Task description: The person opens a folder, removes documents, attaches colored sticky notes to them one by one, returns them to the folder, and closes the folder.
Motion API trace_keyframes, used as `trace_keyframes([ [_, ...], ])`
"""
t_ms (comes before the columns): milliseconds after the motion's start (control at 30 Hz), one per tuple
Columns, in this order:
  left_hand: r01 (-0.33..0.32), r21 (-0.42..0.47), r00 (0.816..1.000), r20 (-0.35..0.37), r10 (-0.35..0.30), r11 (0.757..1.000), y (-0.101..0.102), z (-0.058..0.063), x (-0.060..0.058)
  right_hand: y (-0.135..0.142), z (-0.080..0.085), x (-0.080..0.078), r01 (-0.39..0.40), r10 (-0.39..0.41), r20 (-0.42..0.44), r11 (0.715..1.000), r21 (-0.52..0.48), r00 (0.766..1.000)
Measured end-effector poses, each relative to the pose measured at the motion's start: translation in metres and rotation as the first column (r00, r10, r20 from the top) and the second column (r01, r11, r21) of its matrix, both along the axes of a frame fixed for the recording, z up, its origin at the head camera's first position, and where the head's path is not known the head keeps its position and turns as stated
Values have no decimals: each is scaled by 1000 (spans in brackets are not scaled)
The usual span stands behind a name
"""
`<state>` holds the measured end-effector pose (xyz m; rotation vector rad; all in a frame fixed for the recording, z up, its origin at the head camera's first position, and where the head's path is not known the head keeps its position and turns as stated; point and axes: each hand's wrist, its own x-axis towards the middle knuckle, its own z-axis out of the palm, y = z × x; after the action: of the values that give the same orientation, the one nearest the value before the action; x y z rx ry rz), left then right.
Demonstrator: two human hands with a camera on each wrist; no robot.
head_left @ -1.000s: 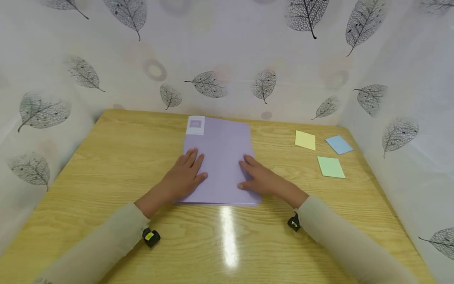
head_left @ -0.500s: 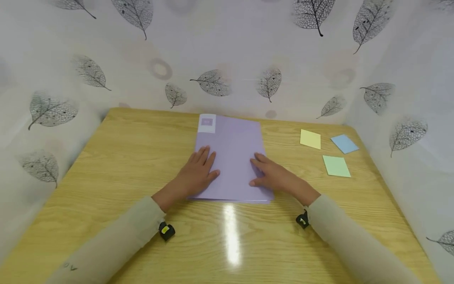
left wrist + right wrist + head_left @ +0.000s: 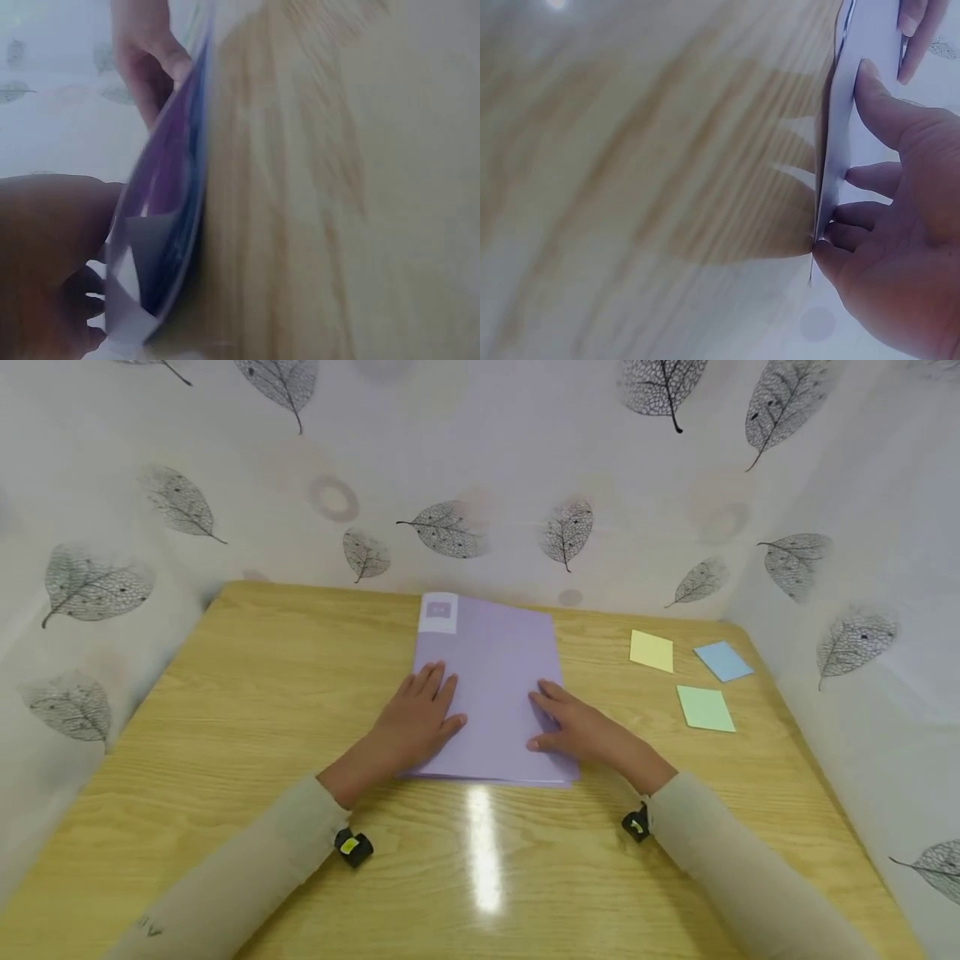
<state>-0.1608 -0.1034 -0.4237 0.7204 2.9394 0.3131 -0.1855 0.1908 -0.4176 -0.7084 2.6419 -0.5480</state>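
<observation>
A purple folder (image 3: 498, 693) with a white label at its top left corner lies shut on the wooden table. My left hand (image 3: 416, 718) rests spread over its left side, fingers pointing away from me. On the right side, my right hand (image 3: 573, 722) touches the cover with its thumb and fingertips near the edge. In the left wrist view the near end of the folder (image 3: 161, 195) gapes a little, showing purple and white layers inside. The right wrist view has my right hand (image 3: 907, 202) with thumb and fingers spaced apart along the cover.
Right of the folder lie a yellow sticky note pad (image 3: 652, 651), a blue one (image 3: 723, 661) and a green one (image 3: 705, 708). The wooden table (image 3: 262, 677) meets a leaf-patterned wall covering (image 3: 510, 460) at the back and both sides.
Both hands and the folder have slid slightly to the right across the table; over the last half second they hold nearly still. The sticky note pads have not moved.
</observation>
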Motion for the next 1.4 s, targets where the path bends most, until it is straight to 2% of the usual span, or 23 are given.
trace_keyframes([
  [100, 72, 2, 997, -6, -72, 997, 3, 5, 8, -1, -2, -2, -5, 5, -3, 1000, -1, 1000],
  [200, 165, 6, 986, 22, -165, 986, 8, 7, 21, -2, -1, -2, 6, -6, 4, 1000, -11, 1000],
  [300, 205, -8, 978, 46, -204, 979, 12, 8, 31, -1, 0, -1, 16, -16, 9, 1000, -19, 1000],
  [400, 203, -35, 979, 41, -202, 979, 14, 8, 37, 0, 1, -1, 13, -13, 2, 1000, -16, 1000],
  [567, 200, -54, 980, 19, -199, 978, 15, 12, 38, 2, 3, -1, -4, 4, 7, 1000, -20, 1000],
  [733, 200, 8, 980, 24, -200, 980, 14, 18, 38, 7, 7, 0, 4, -2, 36, 999, -52, 999],
  [933, 192, 86, 979, 47, -196, 978, 12, 23, 40, 18, 4, -3, 0, 3, 44, 998, -71, 999],
  [1100, 163, 168, 980, 81, -179, 972, 10, 29, 41, 28, 6, -5, 39, -32, 75, 994, -103, 997],
  [1233, 121, 230, 981, 120, -151, 966, 9, 33, 42, 38, 9, -8, 69, -52, 108, 984, -166, 993],
  [1400, 64, 276, 978, 176, -116, 959, 8, 36, 43, 54, 5, -14, 183, -134, 190, 946, -267, 973],
])
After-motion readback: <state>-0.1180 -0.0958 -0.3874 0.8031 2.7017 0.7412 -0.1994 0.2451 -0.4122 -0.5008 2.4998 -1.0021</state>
